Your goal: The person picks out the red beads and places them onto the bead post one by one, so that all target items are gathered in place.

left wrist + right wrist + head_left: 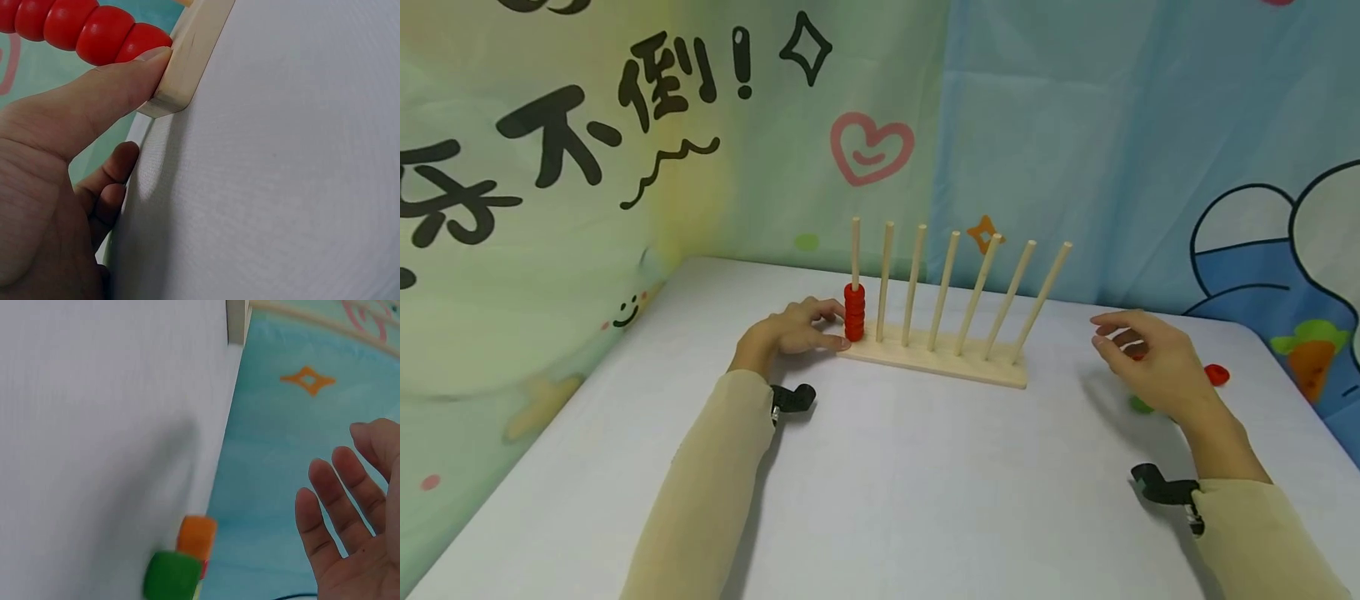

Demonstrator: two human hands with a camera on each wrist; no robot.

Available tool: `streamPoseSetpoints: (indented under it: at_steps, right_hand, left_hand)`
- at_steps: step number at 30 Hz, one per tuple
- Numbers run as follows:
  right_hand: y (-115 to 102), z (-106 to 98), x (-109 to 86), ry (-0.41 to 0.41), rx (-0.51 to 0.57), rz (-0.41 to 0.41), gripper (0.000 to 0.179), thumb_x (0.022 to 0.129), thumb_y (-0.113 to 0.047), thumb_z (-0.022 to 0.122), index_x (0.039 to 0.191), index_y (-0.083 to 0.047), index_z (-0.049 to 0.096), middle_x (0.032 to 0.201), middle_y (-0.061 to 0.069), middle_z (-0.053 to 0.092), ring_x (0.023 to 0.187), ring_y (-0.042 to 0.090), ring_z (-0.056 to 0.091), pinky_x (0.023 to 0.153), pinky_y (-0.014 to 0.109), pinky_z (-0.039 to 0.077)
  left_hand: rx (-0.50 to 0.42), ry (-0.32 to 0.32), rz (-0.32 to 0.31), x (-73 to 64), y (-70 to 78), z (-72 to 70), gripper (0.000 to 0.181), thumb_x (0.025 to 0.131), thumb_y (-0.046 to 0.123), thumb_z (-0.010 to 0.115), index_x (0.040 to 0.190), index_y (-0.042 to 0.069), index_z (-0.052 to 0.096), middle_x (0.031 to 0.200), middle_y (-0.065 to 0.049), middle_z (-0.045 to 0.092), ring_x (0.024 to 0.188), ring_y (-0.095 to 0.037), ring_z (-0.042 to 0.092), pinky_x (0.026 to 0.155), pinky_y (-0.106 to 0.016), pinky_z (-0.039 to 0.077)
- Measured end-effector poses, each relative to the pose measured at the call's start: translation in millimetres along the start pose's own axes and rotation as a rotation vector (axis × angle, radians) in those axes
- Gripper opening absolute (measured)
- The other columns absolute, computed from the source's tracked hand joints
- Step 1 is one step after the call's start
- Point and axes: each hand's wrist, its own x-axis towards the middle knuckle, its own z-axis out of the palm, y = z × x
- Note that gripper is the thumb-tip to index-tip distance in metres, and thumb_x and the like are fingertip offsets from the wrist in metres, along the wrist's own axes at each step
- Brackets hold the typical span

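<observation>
Beige left sleeve point(707, 492) and right sleeve point(1262, 537) sat nearest my head feed. Left hand point(790, 329): thumb touched wooden base point(925, 358) at its left end, beside stacked red beads point(854, 313) on the leftmost peg point(856, 250); I couldn't tell whether it pinched. Right hand point(1157, 362) hung wide over the table's point(940, 492) right side, near green bead point(1141, 405) and loose red bead point(1217, 375).

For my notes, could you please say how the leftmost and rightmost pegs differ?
The leftmost peg carries stacked red beads; the rightmost peg is bare. In the head view, the leftmost peg looks almost vertical, while the rightmost peg slants rightward. Both are pale rods standing in the same wooden base.
</observation>
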Motion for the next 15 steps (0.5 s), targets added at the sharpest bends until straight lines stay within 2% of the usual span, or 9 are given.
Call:
streamPoseSetpoints:
  at_steps: [3, 7, 9, 13, 15]
  right_hand:
    - [9.8, -4.7, -2.3, -0.024, -0.008, 0.060, 0.029, 0.096, -0.016, 0.065, 0.124, -0.011, 0.064, 0.107, 0.009, 0.066, 0.086, -0.008, 0.050, 0.075, 0.003, 0.039]
    - [19.3, -5.8, -5.0, -0.047, -0.008, 0.087, 0.030, 0.095, -0.018, 0.065, 0.124, -0.009, 0.063, 0.115, 0.012, 0.065, 0.088, -0.007, 0.051, 0.076, 0.004, 0.039]
    - [22.7, -5.7, -5.7, -0.061, -0.011, 0.091, 0.030, 0.096, -0.018, 0.065, 0.124, -0.008, 0.063, 0.119, 0.012, 0.063, 0.092, 0.002, 0.055, 0.076, 0.004, 0.039]
    - [30.1, -6.7, -6.5, -0.093, -0.042, 0.088, 0.032, 0.096, -0.017, 0.064, 0.125, -0.004, 0.062, 0.124, 0.018, 0.059, 0.101, 0.029, 0.057, 0.075, 0.007, 0.040]
    - [33.8, -7.7, -6.1, -0.104, -0.073, 0.110, 0.033, 0.096, -0.017, 0.064, 0.126, -0.003, 0.061, 0.125, 0.021, 0.057, 0.103, 0.038, 0.056, 0.076, 0.017, 0.044]
  left_hand:
    - [-0.008, -0.001, 0.002, 0.1, 0.5, -0.7, 0.048, 0.083, 0.053, 0.072, 0.125, 0.037, 0.055, 0.136, 0.001, 0.046, 0.127, -0.028, 0.035, 0.104, -0.058, 0.031]
    - [-0.010, -0.005, -0.002, 0.3, -0.7, -0.5, 0.048, 0.083, 0.053, 0.072, 0.125, 0.036, 0.055, 0.136, 0.001, 0.046, 0.127, -0.028, 0.035, 0.103, -0.057, 0.031]
    - [-0.010, -0.003, -0.001, 0.3, -1.4, -0.2, 0.048, 0.083, 0.053, 0.072, 0.125, 0.037, 0.056, 0.135, 0.001, 0.046, 0.127, -0.028, 0.035, 0.103, -0.057, 0.031]
    - [0.006, 0.002, 0.002, -0.2, -1.3, 0.0, 0.048, 0.083, 0.054, 0.071, 0.125, 0.037, 0.055, 0.136, 0.002, 0.046, 0.127, -0.028, 0.035, 0.103, -0.058, 0.031]
    - [0.018, 0.003, 0.000, -0.2, -0.4, 0.0, 0.049, 0.083, 0.055, 0.070, 0.125, 0.038, 0.054, 0.136, 0.002, 0.046, 0.128, -0.028, 0.035, 0.103, -0.059, 0.031]
